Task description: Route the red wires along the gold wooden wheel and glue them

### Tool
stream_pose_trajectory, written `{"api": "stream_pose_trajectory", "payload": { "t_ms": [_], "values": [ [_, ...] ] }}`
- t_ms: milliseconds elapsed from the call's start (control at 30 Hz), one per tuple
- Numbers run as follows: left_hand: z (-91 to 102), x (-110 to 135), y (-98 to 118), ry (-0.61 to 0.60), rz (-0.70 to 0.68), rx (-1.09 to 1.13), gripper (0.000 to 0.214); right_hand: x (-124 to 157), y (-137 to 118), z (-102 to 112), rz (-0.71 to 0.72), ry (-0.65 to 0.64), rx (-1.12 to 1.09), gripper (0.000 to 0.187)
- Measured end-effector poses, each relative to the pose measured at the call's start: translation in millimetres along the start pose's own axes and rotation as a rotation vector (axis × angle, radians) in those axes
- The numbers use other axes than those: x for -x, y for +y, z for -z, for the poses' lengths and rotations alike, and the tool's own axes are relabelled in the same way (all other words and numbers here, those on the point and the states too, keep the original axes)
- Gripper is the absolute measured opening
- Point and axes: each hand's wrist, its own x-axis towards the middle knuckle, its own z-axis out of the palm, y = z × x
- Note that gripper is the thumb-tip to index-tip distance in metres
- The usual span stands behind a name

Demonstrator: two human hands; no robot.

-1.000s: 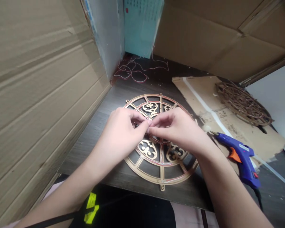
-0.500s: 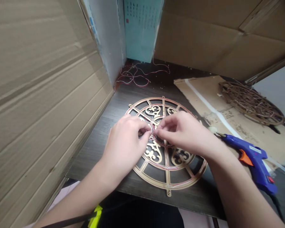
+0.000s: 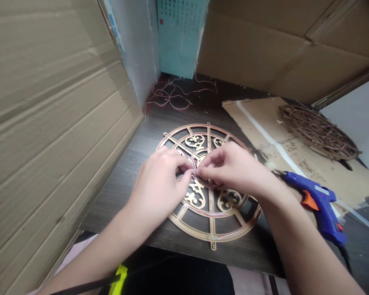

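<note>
1. Since the earlier frame, the whole view has drifted slightly, and the hands remain bunched together over the middle of the frame.
2. The round gilt fretwork frame (image 3: 189,226) lies flat on the dark wood-grain tabletop (image 3: 119,200), near the table's near edge, leaving both hands free.
3. The left hand (image 3: 156,184) and right hand (image 3: 233,168) meet at its hub, their fingertips (image 3: 189,164) closed on thin red wire (image 3: 194,166); the exact grip is partly hidden.
4. More wire (image 3: 172,94) lies in loose loops at the far left, apart from the frame.
5. To the right, a blue glue gun (image 3: 318,203) rests within reach, its nozzle toward the frame, beside a brown lattice disc (image 3: 318,131) on a torn cardboard sheet (image 3: 252,119).
</note>
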Motion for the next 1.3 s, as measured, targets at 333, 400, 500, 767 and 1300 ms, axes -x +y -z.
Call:
{"api": "stream_pose_trajectory", "payload": {
  "t_ms": [333, 400, 500, 767, 1300],
  "values": [
    [-1.8, -0.8, 1.4, -0.016, 0.016, 0.045, 0.014, -2.3, 4.7, 0.0, 0.030, -0.044, -0.059, 0.009],
    [-1.7, -0.8, 1.5, -0.019, 0.033, 0.063, 0.014, -2.3, 3.7, -0.8, 0.013, -0.030, -0.048, 0.012],
    [-1.5, -0.4, 0.7, -0.013, 0.029, 0.056, 0.015, -2.6, 3.0, -1.4, 0.012, -0.016, -0.053, 0.015],
    [-0.8, -0.4, 0.4, -0.025, 0.060, 0.073, 0.015, -3.0, 2.1, -2.6, 0.010, -0.005, -0.054, 0.016],
    [-4.6, -0.7, -0.4, -0.006, 0.049, 0.070, 0.016, -5.4, 4.7, -4.0, -0.006, -0.001, -0.080, 0.017]
  ]
}}
